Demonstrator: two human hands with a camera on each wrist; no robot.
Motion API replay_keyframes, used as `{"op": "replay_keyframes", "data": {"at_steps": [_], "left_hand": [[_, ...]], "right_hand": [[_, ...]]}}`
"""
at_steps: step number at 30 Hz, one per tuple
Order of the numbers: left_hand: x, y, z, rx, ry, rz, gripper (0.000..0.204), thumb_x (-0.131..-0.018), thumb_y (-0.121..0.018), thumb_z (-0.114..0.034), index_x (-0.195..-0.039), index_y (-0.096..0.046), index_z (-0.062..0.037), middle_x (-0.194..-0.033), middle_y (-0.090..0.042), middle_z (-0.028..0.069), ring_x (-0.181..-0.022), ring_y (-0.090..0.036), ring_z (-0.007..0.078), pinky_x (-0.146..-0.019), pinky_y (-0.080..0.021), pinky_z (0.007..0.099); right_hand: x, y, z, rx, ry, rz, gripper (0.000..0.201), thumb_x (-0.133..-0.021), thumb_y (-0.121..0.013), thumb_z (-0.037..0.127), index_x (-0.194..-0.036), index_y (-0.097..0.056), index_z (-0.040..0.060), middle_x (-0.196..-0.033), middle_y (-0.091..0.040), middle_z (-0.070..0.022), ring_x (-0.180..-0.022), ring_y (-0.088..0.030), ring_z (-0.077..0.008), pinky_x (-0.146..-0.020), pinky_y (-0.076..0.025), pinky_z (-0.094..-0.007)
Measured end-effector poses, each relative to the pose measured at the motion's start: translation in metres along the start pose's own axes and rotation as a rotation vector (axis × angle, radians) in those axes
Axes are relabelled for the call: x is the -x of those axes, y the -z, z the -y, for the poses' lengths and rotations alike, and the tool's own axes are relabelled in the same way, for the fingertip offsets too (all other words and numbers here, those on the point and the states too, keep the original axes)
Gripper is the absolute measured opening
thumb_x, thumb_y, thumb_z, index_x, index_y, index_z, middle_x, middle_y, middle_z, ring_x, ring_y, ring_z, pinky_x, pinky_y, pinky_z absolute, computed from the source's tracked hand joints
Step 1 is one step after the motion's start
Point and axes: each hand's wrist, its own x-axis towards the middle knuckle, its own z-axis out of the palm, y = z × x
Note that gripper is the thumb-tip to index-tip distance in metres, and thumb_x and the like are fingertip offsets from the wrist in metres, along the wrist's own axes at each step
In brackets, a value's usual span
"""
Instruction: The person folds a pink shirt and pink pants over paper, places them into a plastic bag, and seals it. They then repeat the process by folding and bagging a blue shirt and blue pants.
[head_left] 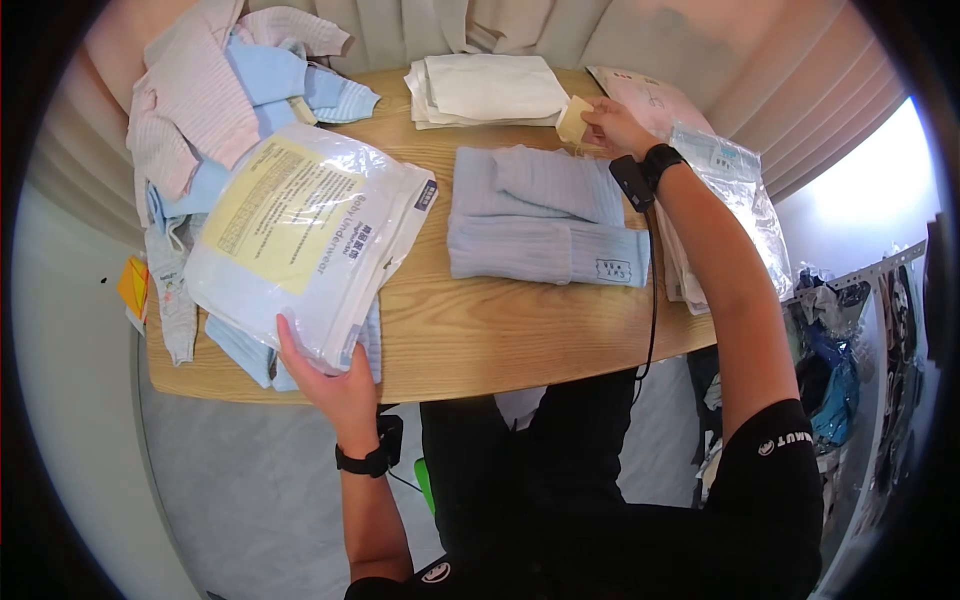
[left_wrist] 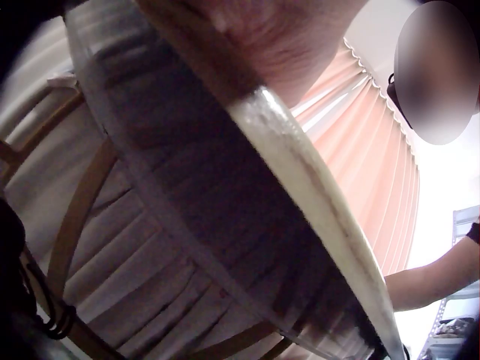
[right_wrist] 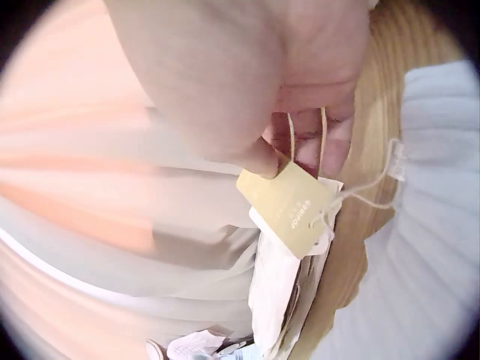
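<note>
In the head view, my right hand (head_left: 618, 128) pinches a cream hang tag (head_left: 573, 121) above the far edge of a folded light-blue ribbed garment (head_left: 540, 215). The right wrist view shows the hang tag (right_wrist: 289, 206) tied by a thin white cord to the ribbed cloth (right_wrist: 435, 187), the thumb on its upper edge. My left hand (head_left: 335, 390) rests at the near edge of a clear-bagged Baby Underwear package (head_left: 380, 215), thumb and index finger spread apart. The left wrist view shows only part of the left hand (left_wrist: 292, 45) over the table edge.
Pink and blue knit clothes (head_left: 195, 85) are heaped at the far left, and a grey garment (head_left: 172, 290) hangs over the edge. White sheets (head_left: 490, 88) lie at the back. Clear plastic bags (head_left: 735, 215) and a pink package (head_left: 650, 100) cover the right side of the table (head_left: 480, 350).
</note>
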Motion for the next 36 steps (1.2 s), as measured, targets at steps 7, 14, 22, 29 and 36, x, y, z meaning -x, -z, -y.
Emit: {"op": "replay_keyframes", "data": {"at_steps": [7,14,22,29,36], "left_hand": [[0.0,-0.001,0.0,-0.01,-0.004,-0.003,0.077,-0.073,-0.062,0.008,-0.144,-0.031,0.0018,-0.145,-0.036,0.0187,-0.136,-0.032,0.0306,-0.113,-0.022,0.0404],[-0.001,0.0,-0.004,-0.024,0.026,0.002,0.078,-0.073,-0.063,0.007,-0.144,-0.031,0.0022,-0.144,-0.036,0.0191,-0.135,-0.033,0.0313,-0.113,-0.023,0.0409],[-0.003,-0.001,-0.007,-0.029,0.04,0.026,0.082,-0.073,-0.073,-0.002,-0.144,-0.03,0.0019,-0.14,-0.038,0.0203,-0.132,-0.036,0.0333,-0.111,-0.027,0.0419],[-0.004,0.002,-0.008,-0.044,0.072,0.077,0.084,-0.076,-0.076,-0.006,-0.145,-0.028,0.003,-0.145,-0.034,0.0192,-0.135,-0.033,0.0301,-0.112,-0.024,0.04],[-0.004,0.003,0.001,0.065,0.02,0.079,0.078,-0.078,-0.066,-0.003,-0.145,-0.025,0.0046,-0.143,-0.033,0.0248,-0.134,-0.032,0.0358,-0.111,-0.025,0.0436]], "right_hand": [[0.027,-0.02,0.026,0.329,0.244,0.128,0.032,-0.09,-0.062,0.014,-0.12,-0.059,0.0056,-0.092,-0.063,-0.001,-0.082,-0.057,-0.0073,-0.073,-0.049,-0.0233],[0.018,-0.046,0.03,0.678,0.243,0.323,0.03,-0.089,-0.066,0.018,-0.116,-0.064,0.0065,-0.087,-0.064,0.0005,-0.076,-0.057,-0.0093,-0.069,-0.047,-0.0222],[0.047,-0.051,0.058,0.78,0.064,0.357,0.063,-0.077,-0.075,0.043,-0.125,-0.057,0.0057,-0.116,-0.061,-0.007,-0.102,-0.058,-0.0164,-0.082,-0.048,-0.0281],[0.077,-0.054,0.07,1.128,-0.155,0.47,0.068,-0.072,-0.08,0.043,-0.123,-0.06,0.0038,-0.111,-0.066,-0.0108,-0.101,-0.063,-0.0206,-0.085,-0.049,-0.0307],[0.138,-0.062,0.048,0.604,-0.124,0.531,0.06,-0.083,-0.073,0.037,-0.129,-0.054,0.0045,-0.115,-0.065,-0.008,-0.099,-0.062,-0.0145,-0.081,-0.051,-0.029]]}}
